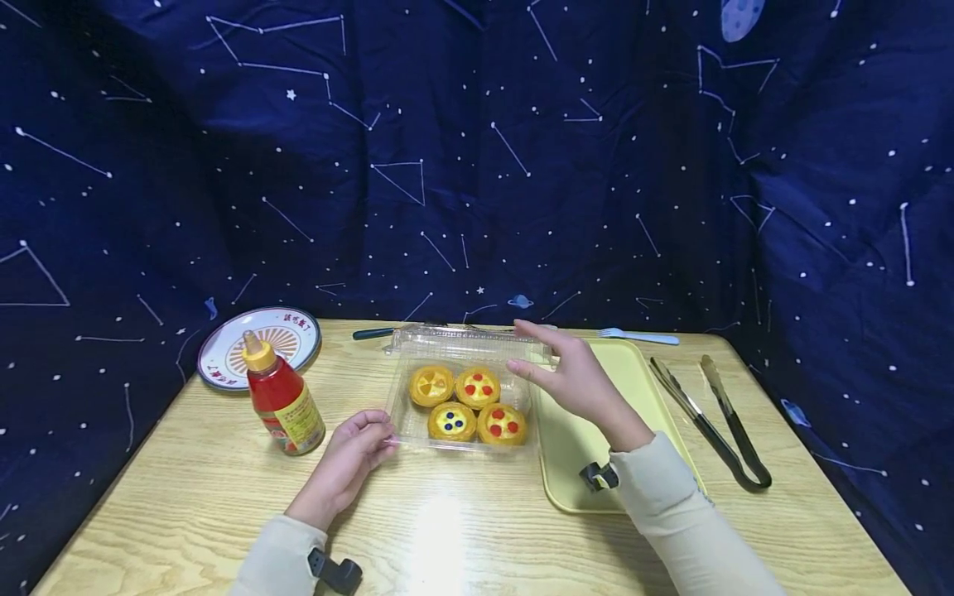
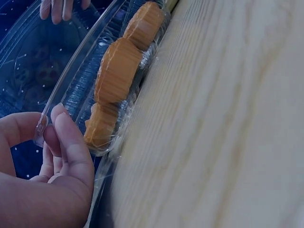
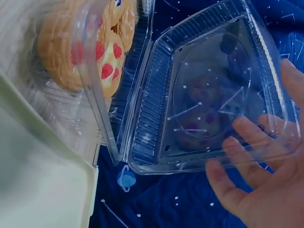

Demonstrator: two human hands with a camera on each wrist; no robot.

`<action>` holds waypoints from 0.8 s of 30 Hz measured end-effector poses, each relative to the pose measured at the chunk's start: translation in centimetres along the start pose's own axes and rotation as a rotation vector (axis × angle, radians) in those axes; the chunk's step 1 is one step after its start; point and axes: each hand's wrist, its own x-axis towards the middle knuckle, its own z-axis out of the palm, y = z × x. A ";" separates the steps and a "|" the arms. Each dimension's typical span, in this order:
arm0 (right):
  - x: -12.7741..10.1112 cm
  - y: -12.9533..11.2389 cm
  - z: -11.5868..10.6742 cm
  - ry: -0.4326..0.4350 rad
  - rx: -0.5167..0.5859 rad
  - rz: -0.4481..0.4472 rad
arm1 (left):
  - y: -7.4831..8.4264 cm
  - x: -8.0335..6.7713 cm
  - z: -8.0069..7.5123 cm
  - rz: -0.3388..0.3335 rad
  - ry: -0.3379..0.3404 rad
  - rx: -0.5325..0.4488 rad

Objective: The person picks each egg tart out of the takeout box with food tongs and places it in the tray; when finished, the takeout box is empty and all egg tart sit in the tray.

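Observation:
A clear plastic clamshell box (image 1: 462, 448) sits mid-table with four yellow tarts (image 1: 477, 386) inside, topped with red, blue or yellow dots. Its lid (image 1: 469, 339) stands open, tilted back. My left hand (image 1: 365, 439) pinches the box's front-left corner (image 2: 45, 128) between thumb and fingers, beside the tarts' ridged sides (image 2: 116, 71). My right hand (image 1: 551, 368) is open with straight fingers against the right side of the lid. In the right wrist view the fingers (image 3: 256, 180) show through the clear lid (image 3: 204, 95), next to a red-dotted tart (image 3: 90, 47).
A red sauce bottle (image 1: 283, 401) with a yellow cap stands left of the box, with a patterned plate (image 1: 257, 343) behind it. A pale yellow tray (image 1: 589, 430) lies to the right, then black tongs (image 1: 715, 422). A fork (image 1: 641, 336) and a dark-handled utensil (image 1: 376, 333) lie at the back edge.

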 end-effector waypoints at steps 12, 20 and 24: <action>2.5 2.1 -0.3 0.151 0.280 0.018 | 0.1 0.0 0.3 0.012 0.030 0.070; 3.7 1.6 -0.8 0.218 0.430 0.045 | -0.2 0.5 0.1 0.034 0.031 0.107; 4.8 3.3 -0.4 0.247 0.477 0.082 | -0.3 0.6 0.0 0.034 0.036 0.105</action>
